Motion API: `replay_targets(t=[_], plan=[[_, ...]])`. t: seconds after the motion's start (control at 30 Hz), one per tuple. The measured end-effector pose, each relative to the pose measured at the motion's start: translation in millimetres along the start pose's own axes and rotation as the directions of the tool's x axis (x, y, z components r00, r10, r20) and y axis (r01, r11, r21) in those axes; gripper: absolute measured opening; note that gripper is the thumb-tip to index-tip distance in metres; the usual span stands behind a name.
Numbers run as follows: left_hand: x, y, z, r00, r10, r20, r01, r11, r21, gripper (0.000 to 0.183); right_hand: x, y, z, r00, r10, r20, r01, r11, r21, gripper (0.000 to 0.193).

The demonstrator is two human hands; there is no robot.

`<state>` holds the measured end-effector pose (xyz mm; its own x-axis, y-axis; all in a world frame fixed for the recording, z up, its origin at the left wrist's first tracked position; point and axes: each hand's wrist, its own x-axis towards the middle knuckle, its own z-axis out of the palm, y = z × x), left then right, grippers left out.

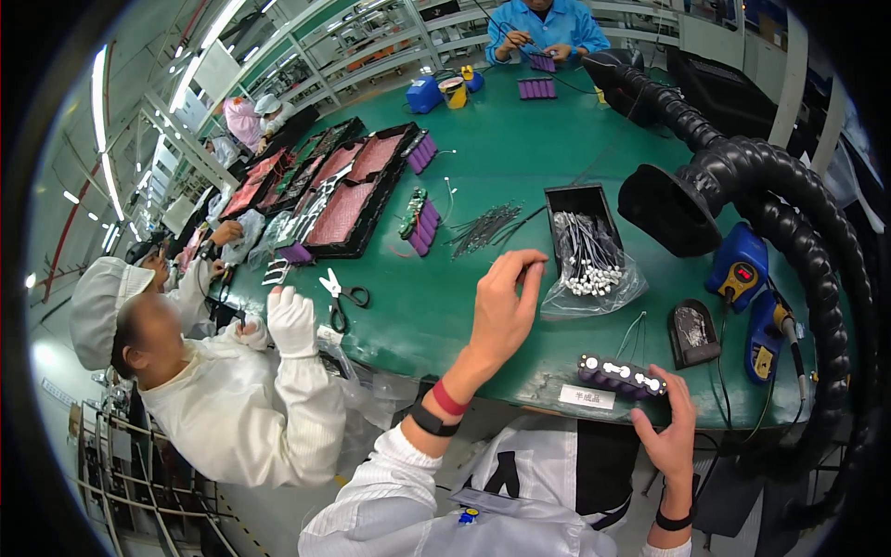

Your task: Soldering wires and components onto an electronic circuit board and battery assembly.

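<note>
My left hand (504, 306) is raised over the bench, fingers bent in toward the thumb in a pinch. Whatever it may hold is too small to make out. It hovers just left of a black tray (555, 200) full of white-tipped cables (587, 251) in a clear bag. My right hand (672, 432) curls round the right end of a purple battery pack (614, 373), fingers at its end and thumb at the near side. White patches mark the pack's top, and thin wires rise behind it. A white printed label (587, 397) lies in front of it.
A black fume hose (742, 167) arches on the right above blue soldering units (738, 267). Loose black cable ties (487, 225), scissors (340, 302) and another purple pack (423, 227) lie to the left. A co-worker in white (232, 399) sits close on my left; another (548, 28) works across the bench.
</note>
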<state>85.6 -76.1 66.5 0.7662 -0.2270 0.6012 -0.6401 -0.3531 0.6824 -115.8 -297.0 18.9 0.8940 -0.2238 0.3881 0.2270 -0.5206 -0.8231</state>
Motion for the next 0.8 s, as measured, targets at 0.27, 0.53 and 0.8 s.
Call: replay_targets(t=[0.27,0.53,0.8], plan=[[-42.7,18.3,-4.7,0.997,-0.062,0.034,0.065,0.995,-0.08,0.011,-4.9,6.4,32.6,0.976,0.013,-0.217,-0.045,0.989,-0.14,0.026],[-41.7,32.3,-2.2,0.987,-0.075,0.141,0.091,0.989,-0.113,0.007,-6.3,0.2,64.2,0.945,-0.105,-0.311,0.019,0.963,-0.268,0.026],[-43.9,29.6,9.3,0.976,-0.018,0.219,0.049,0.989,-0.138,0.011,-20.4,-2.8,40.5,0.983,-0.073,-0.17,0.038,0.979,-0.199,0.062]])
